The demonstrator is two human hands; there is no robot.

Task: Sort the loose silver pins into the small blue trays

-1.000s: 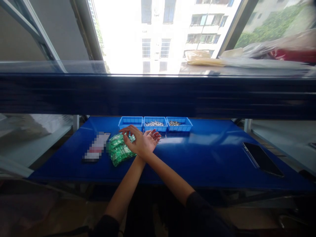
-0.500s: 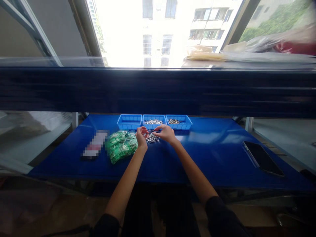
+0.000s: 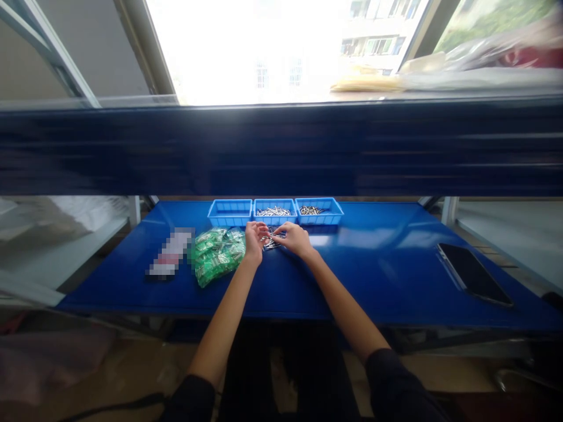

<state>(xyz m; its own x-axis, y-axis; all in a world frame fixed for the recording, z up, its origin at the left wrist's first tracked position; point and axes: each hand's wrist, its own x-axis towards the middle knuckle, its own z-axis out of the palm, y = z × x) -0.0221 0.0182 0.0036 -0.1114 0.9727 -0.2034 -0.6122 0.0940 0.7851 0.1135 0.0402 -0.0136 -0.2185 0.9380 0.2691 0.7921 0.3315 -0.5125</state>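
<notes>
My left hand (image 3: pixel 254 241) is curled, palm turned inward, beside a pile of slim shiny metal pins (image 3: pixel 272 246), possibly screws or rivets. Whatever lies within its fingers is too small to make out. Opposite it, my right hand (image 3: pixel 295 238) pinches thumb and forefinger together, with a slim metal pin (image 3: pixel 270 237) seemingly at the tips. Both hands partly cover the pile. Against the left wrist lies a clear bag of small green packets (image 3: pixel 219 257). Just beyond the hands stand a blue bin of silvery pins (image 3: pixel 275 221) and another bin of darker pins (image 3: pixel 319 220).
At the left of the row is an empty-looking blue bin (image 3: pixel 230 221). A phone (image 3: pixel 475 274) lies on the right of the blue table (image 3: pixel 373 293), and a blurred-out object (image 3: pixel 171 253) on the left. A dark blue beam (image 3: pixel 281 149) crosses above the far edge.
The view has tilted slightly, so the table sits a little higher. My hands have come slightly closer together over the pile; the right fingertips are now nearer the left fingers.
</notes>
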